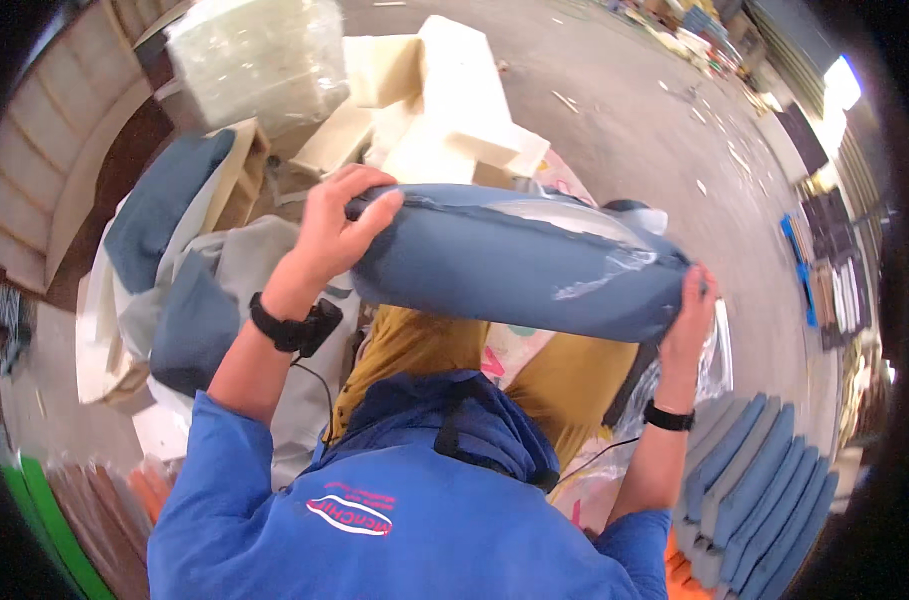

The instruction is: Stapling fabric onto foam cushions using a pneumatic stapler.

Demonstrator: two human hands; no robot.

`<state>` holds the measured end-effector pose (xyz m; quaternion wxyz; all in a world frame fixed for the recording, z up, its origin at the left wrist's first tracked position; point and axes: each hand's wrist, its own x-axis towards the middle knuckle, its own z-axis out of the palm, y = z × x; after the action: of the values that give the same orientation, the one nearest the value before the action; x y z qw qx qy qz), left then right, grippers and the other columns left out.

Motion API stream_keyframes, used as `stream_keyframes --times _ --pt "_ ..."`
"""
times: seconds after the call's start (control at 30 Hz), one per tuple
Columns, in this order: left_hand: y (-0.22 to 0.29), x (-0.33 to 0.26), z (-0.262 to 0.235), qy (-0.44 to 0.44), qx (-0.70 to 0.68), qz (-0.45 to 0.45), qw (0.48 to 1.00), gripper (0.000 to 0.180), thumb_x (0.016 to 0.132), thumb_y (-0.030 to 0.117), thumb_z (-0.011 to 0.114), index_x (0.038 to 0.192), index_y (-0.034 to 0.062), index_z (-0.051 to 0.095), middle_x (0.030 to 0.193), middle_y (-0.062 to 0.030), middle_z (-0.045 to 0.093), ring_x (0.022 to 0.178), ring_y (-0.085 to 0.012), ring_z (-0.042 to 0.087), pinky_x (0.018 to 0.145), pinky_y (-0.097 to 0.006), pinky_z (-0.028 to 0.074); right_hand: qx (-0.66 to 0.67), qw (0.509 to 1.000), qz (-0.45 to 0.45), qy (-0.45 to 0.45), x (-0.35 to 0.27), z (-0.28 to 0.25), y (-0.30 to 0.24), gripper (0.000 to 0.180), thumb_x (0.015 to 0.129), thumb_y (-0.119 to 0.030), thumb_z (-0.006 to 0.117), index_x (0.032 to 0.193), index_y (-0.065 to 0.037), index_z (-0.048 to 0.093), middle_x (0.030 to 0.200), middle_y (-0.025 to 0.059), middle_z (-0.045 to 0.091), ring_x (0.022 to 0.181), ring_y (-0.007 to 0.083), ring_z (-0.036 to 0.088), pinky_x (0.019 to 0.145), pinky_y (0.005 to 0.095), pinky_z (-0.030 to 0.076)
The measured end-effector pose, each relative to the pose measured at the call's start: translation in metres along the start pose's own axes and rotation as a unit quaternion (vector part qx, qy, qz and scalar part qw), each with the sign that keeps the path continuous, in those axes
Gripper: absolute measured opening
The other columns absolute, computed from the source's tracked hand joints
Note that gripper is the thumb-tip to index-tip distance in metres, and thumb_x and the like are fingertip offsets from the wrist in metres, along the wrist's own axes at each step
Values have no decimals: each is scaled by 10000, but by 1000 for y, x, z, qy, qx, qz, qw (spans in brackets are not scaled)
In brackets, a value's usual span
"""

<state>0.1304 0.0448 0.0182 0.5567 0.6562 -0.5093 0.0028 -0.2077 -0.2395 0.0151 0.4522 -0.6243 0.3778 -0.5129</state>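
Observation:
Held crosswise above my knees is a long blue fabric-covered cushion [504, 260]. A gap in the cover runs along its far upper side, with whitish material and loose threads showing there. My left hand [346, 215] is closed around the cushion's left end, thumb on top. At the opposite end, my right hand [692, 305] grips the corner, its fingers partly hidden behind the edge. The underside of the cushion is out of sight.
White foam blocks [454, 90] and a plastic-wrapped bundle [259, 60] lie ahead. To the left are blue and grey upholstered pieces [169, 210]. Stacked blue and grey cushions [759, 490] stand at lower right, wrapped brown and green ones [94, 510] at lower left.

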Motion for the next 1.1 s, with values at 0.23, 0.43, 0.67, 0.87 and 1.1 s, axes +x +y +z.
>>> stream_keyframes --times 0.23,0.43,0.67,0.87,1.1 --pt "86 51 70 -164 326 65 929 326 843 358 675 914 41 697 852 -159 678 774 -352 653 688 -431 510 -186 976 -103 -34 -9 10 -25 413 928 -195 637 1284 -11 536 1238 116 554 1112 206 533 985 348 408" --pt "74 66 111 -179 245 44 952 277 863 309 650 962 54 693 838 -168 675 787 -362 647 697 -440 505 -318 828 -399 -233 -18 38 -71 340 748 -165 759 1081 -123 705 1109 112 603 1074 285 554 934 392 424" --pt "63 70 112 -177 211 28 961 204 876 217 622 980 64 708 842 -161 679 779 -349 653 706 -427 509 -74 952 -210 -211 23 25 -65 78 864 -109 676 911 -48 666 964 58 627 856 160 584 731 292 469" --pt "66 71 119 -179 219 36 958 216 869 222 627 1006 72 698 846 -144 670 770 -345 649 691 -434 508 222 951 -18 -215 6 -13 -51 91 980 -127 539 950 -50 577 1009 123 621 959 216 604 804 320 495" --pt "96 68 161 -218 180 105 953 391 845 366 668 1096 68 643 807 -147 652 749 -359 645 667 -450 511 21 946 -184 -267 -45 20 -51 119 968 -154 571 985 -38 551 864 122 634 791 209 625 701 312 508"
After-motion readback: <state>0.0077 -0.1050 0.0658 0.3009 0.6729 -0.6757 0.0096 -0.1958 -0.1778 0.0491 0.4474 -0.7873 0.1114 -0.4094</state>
